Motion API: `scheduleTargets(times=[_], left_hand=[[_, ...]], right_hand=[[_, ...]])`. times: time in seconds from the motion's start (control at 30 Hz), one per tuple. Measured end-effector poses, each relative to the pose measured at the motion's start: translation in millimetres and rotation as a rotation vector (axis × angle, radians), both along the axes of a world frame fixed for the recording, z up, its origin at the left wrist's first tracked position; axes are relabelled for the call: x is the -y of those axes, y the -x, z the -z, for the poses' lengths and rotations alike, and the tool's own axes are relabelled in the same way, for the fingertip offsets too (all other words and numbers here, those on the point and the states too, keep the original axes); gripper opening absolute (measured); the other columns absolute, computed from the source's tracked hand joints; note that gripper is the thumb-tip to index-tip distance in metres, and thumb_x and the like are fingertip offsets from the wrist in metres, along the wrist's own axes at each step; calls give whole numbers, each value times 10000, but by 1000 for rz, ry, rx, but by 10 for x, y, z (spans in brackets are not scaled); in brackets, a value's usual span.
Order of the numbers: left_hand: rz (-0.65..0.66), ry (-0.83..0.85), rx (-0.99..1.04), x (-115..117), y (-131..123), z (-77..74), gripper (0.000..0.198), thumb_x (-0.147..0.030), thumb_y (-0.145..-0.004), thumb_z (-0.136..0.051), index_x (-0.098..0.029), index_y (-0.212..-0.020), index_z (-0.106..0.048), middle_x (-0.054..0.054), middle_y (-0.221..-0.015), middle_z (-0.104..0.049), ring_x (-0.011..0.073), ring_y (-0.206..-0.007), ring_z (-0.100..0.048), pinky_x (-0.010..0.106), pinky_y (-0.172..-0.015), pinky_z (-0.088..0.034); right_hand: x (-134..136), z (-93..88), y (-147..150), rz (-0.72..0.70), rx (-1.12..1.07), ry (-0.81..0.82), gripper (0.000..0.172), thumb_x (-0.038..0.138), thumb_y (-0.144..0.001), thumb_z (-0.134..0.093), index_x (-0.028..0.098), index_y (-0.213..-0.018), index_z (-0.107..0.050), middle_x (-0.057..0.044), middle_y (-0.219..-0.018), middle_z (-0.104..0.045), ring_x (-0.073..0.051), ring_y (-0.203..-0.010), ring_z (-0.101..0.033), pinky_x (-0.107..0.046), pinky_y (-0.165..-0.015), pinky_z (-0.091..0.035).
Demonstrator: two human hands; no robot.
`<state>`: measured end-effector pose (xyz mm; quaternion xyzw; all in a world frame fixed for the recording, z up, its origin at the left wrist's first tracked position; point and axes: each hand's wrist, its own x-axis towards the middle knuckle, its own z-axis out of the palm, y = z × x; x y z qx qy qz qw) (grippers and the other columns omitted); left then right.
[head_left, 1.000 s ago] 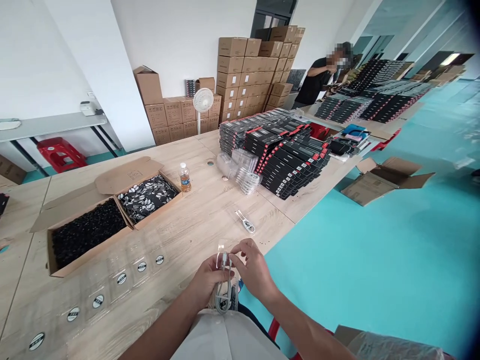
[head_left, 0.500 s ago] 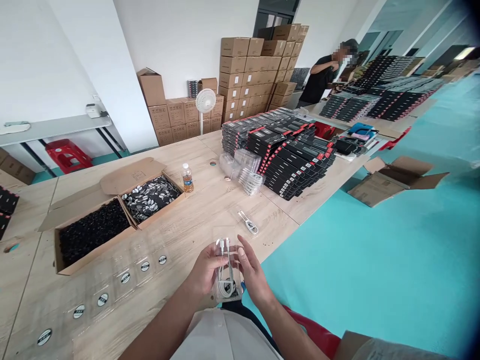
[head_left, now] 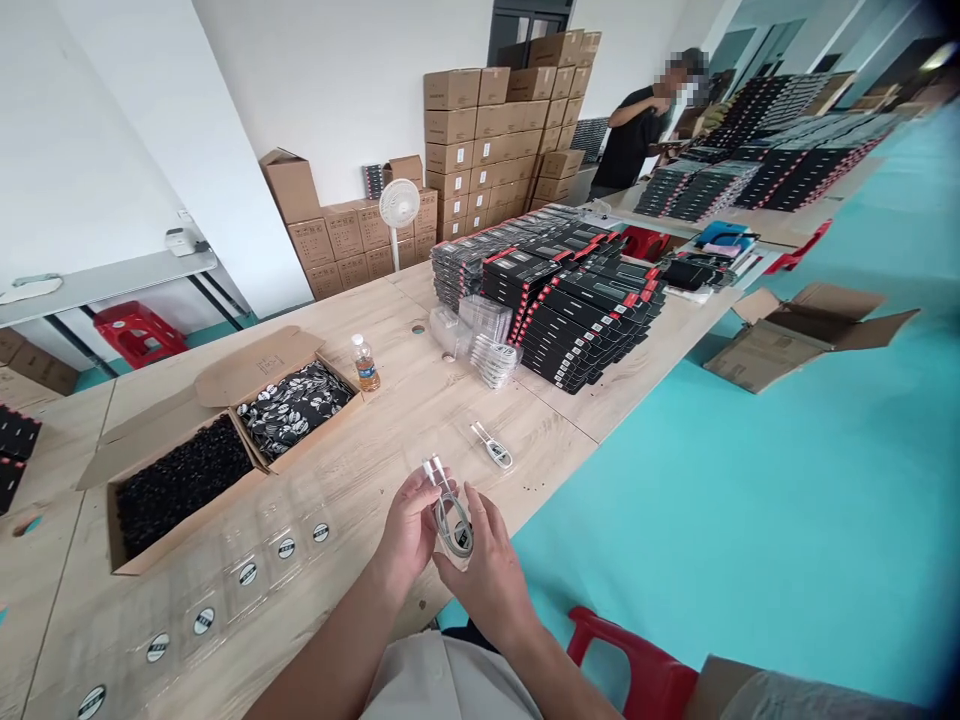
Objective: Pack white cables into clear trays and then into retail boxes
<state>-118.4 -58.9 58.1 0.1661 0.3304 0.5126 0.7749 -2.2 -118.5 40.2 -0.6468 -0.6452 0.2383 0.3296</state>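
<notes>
Cable: a white charging cable [head_left: 452, 524], looped into a small, tight coil, with two plugs [head_left: 432, 469] sticking up and out at the top
Place: held between both hands above the wooden table [head_left: 390, 420], near its edge, with a clear plastic bag [head_left: 466, 556] against the coil
Left hand [head_left: 409, 525]: fingers curled around the coil, holding it
Right hand [head_left: 487, 580]: fingers closed over the coil and bag, gripping both
Nearby: a second white cable [head_left: 493, 448] lying on the table ahead of the hands
</notes>
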Motion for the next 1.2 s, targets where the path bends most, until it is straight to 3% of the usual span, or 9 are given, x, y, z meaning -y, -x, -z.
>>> scheduleTargets(times=[0.2,0.47,0.53,0.67,0.8,0.97,1.2], left_hand=[[-114,24,-65,-144,-191,126,321,-271,-678,-775,-163,-964,-678,52,-934,-711,157,-819,-657,292,-797,-498],[-269,54,-234,-476,-485,-16,277,-284,-611,-817,-149,-803,-670,42,-777,-715,149,-706,-642,280,-688,-490],[-258,72,-286,-512,-556,-60,263,-278,-614,-812,-143,-793,-673,51,-766,-715,156,-706,-643,286,-685,-493],[-111,94,-353,-517,-722,-131,239,-274,-630,-800,-135,-787,-686,61,-770,-710,169,-713,-645,297,-677,-505],[-78,109,-322,-502,-833,-103,246,-248,-635,-801,-131,-828,-704,61,-797,-697,164,-729,-637,298,-680,-514],[-273,203,-225,-482,-749,22,408,-117,-594,-818,-141,-979,-687,44,-817,-682,150,-734,-646,318,-760,-535],[-358,263,-201,-386,-555,96,580,-67,-656,-776,-138,-1190,-561,65,-827,-708,178,-776,-685,316,-759,-546]], right_hand=[[-210,148,-292,-34,59,15,839,207,-753,-612,321,-1474,-198,-86,-1403,-433,-293,-1302,-443,-477,-1021,-462],[-595,82,-716,-177,-108,116,776,332,-777,-656,338,-1450,-270,-79,-1407,-418,-274,-1228,-497,-448,-950,-499],[-768,66,-836,-170,-238,200,699,422,-828,-596,297,-1446,-294,-98,-1353,-468,-252,-1138,-556,-424,-902,-519],[-1145,-18,-1005,-111,-528,323,639,517,-876,-481,194,-1415,-364,-115,-1182,-577,-227,-1016,-606,-370,-804,-545],[-1373,-97,-1001,-112,-575,337,621,472,-822,-560,173,-1357,-457,-66,-991,-620,-212,-899,-607,-324,-710,-536],[-1417,-16,-843,-118,-540,252,582,413,-788,-586,135,-1296,-527,3,-761,-579,-179,-736,-573,-318,-732,-489],[-1327,34,-584,-118,-507,223,578,410,-798,-580,139,-1303,-506,19,-751,-539,-170,-705,-555,-299,-694,-470]])
